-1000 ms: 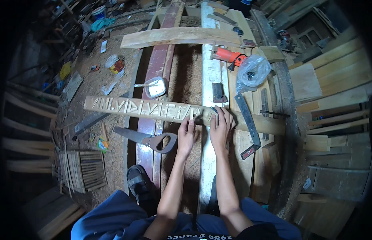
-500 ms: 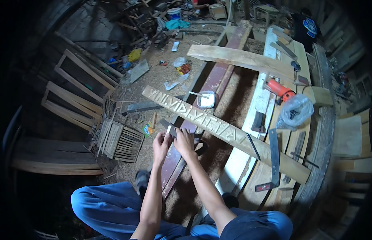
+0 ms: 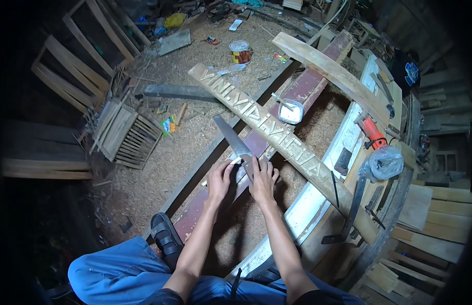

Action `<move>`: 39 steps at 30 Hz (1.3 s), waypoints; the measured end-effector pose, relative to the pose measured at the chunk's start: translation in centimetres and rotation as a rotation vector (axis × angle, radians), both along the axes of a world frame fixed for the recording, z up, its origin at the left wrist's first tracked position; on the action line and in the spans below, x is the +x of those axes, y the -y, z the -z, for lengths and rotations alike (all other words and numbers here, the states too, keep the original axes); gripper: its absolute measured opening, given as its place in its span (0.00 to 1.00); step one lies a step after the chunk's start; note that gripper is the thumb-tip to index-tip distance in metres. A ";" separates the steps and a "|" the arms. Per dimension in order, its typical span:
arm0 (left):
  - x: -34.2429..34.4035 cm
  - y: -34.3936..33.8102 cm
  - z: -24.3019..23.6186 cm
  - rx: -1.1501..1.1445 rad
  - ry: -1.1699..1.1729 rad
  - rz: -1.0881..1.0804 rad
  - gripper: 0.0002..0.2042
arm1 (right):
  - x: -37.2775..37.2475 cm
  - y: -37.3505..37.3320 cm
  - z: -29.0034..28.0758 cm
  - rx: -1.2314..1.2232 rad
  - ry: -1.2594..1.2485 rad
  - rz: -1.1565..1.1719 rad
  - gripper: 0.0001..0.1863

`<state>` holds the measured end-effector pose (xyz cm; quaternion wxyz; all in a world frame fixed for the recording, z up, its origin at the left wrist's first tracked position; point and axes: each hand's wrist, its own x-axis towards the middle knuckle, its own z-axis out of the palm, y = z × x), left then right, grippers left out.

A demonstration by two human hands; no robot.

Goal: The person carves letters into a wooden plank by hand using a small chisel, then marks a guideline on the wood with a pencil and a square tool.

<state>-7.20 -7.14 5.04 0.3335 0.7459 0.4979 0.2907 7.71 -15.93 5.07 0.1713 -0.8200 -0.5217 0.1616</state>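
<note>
Right hand (image 3: 263,183) grips handsaw (image 3: 230,135), long axis pointing forward-left; left hand (image 3: 218,179) pinches pale wood strip (image 3: 236,160) beside it.

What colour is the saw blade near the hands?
The saw blade is grey, seen best in the head view.

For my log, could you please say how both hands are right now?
Left hand: closed, holding a small pale wood piece.
Right hand: closed, holding the saw.
</note>
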 end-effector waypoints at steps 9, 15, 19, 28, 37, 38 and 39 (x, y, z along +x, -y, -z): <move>-4.4 -2.4 2.7 0.158 -0.174 0.141 0.10 | -1.9 0.4 0.8 0.217 -0.026 -0.041 0.35; -4.4 -2.5 4.8 0.171 -0.131 0.146 0.15 | -4.7 0.6 -2.0 0.100 -0.149 -0.082 0.33; -4.5 -3.1 5.4 0.186 -0.109 0.175 0.17 | -5.8 1.9 -2.2 0.099 -0.128 -0.147 0.35; -3.9 -3.1 4.2 0.184 -0.175 0.207 0.11 | -7.3 3.7 -1.5 0.057 -0.181 -0.087 0.31; -2.0 -2.4 4.7 0.154 -0.384 0.104 0.29 | -9.7 2.2 -2.9 0.191 -0.031 -0.037 0.31; -1.9 -2.5 4.6 0.166 -0.410 0.106 0.30 | -9.9 2.2 -3.3 0.127 -0.156 0.041 0.29; -1.9 -2.5 4.6 0.159 -0.410 0.121 0.30 | -10.1 2.1 -3.7 0.064 -0.282 0.120 0.28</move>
